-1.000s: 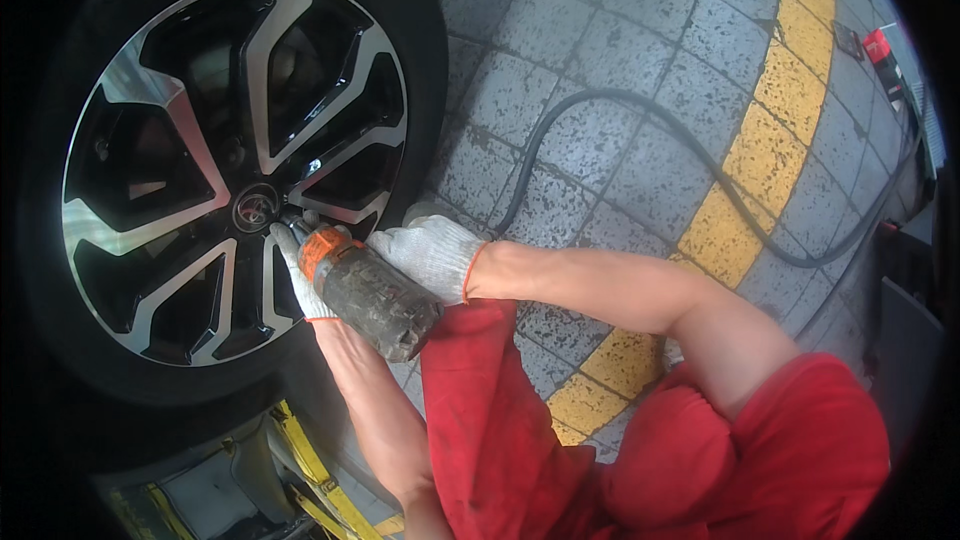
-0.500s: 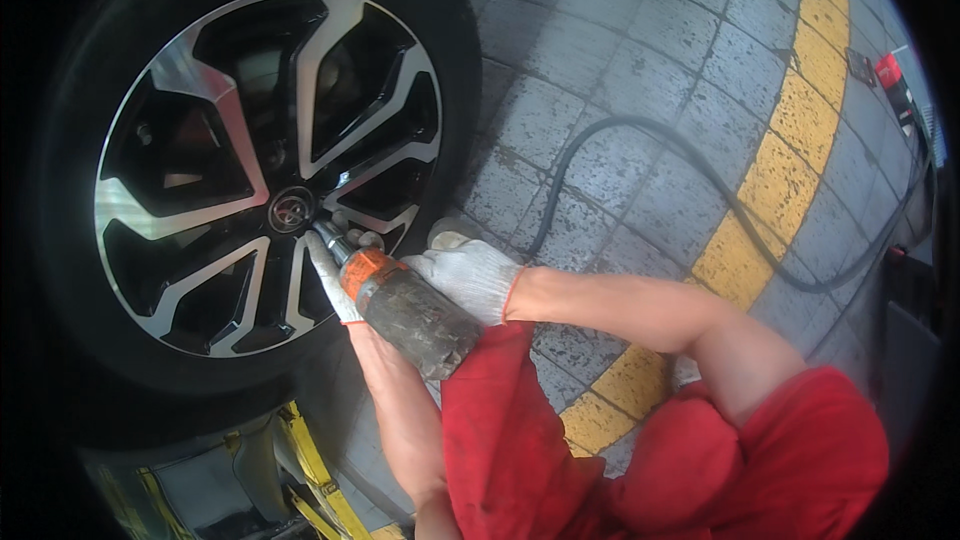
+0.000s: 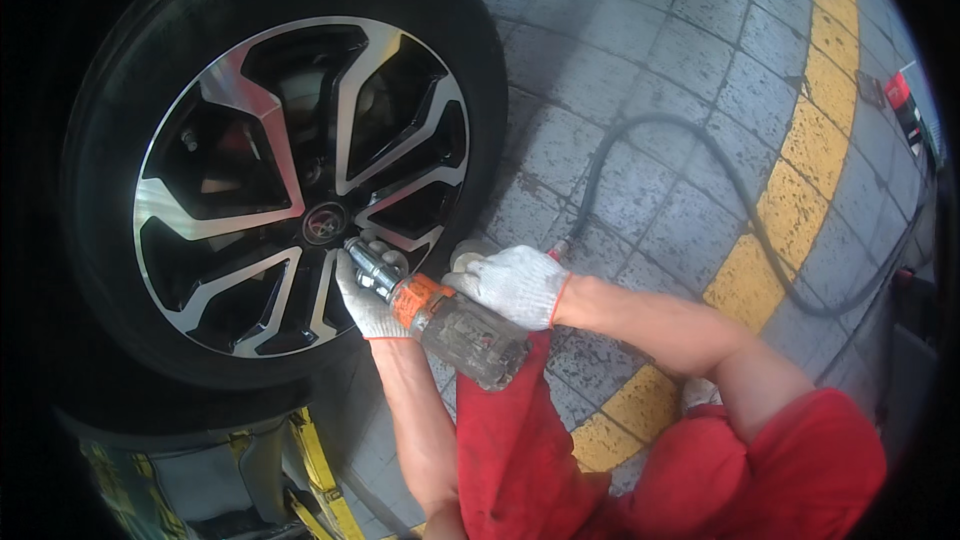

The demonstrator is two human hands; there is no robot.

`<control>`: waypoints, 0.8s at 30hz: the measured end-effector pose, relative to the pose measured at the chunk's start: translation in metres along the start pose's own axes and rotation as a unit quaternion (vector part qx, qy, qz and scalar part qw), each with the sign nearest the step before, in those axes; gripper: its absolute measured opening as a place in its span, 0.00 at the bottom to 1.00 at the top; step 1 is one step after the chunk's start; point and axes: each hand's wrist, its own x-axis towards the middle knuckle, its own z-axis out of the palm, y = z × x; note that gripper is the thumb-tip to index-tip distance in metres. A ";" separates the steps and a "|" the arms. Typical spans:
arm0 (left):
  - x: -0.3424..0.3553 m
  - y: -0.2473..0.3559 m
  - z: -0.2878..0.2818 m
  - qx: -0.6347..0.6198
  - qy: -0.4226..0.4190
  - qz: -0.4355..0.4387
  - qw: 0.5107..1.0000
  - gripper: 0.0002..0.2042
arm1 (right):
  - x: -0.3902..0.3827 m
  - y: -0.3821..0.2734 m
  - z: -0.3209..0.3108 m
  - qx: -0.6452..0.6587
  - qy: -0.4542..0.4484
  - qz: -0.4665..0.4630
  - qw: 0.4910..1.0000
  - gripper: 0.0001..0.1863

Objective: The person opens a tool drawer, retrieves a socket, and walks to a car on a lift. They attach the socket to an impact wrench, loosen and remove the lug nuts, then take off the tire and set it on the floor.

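Grey and grimy with an orange collar, the impact wrench (image 3: 455, 320) lies in both my gloved hands, its long axis running from lower right up to upper left, nose pointing at the wheel (image 3: 300, 190) just below the hub. My left hand (image 3: 365, 295) cups the socket end, fingers curled round it. My right hand (image 3: 515, 285) is clamped on the body. A black hose (image 3: 690, 145) loops across the grey paving beside a yellow painted stripe (image 3: 800, 160).

The alloy wheel (image 3: 300, 190) gleamed — polished metal spokes against glossy black. The tyre (image 3: 480, 70) was matt rubber. The impact wrench (image 3: 450, 325) looked scuffed, dull metal; both gloves (image 3: 515, 285) were knitted white cloth — the paving (image 3: 640, 50) rough stone.
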 end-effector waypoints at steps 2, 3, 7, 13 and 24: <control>0.000 0.001 0.000 -0.003 -0.008 -0.008 1.000 0.12 | -0.003 0.002 -0.003 -0.015 -0.014 -0.004 1.000 0.23; 0.000 0.003 -0.001 0.000 -0.015 -0.014 1.000 0.12 | -0.005 0.002 -0.004 -0.012 -0.009 -0.005 1.000 0.22; -0.016 0.000 0.008 0.002 -0.054 -0.036 0.998 0.12 | -0.015 0.003 -0.016 -0.002 -0.047 0.013 0.999 0.21; -0.035 -0.015 0.036 0.159 0.038 -0.031 0.986 0.13 | -0.046 -0.001 -0.051 -0.025 -0.071 0.025 0.997 0.21; -0.045 -0.030 0.062 0.064 0.040 -0.147 0.986 0.14 | -0.165 0.040 -0.146 -0.191 -0.126 0.113 0.967 0.26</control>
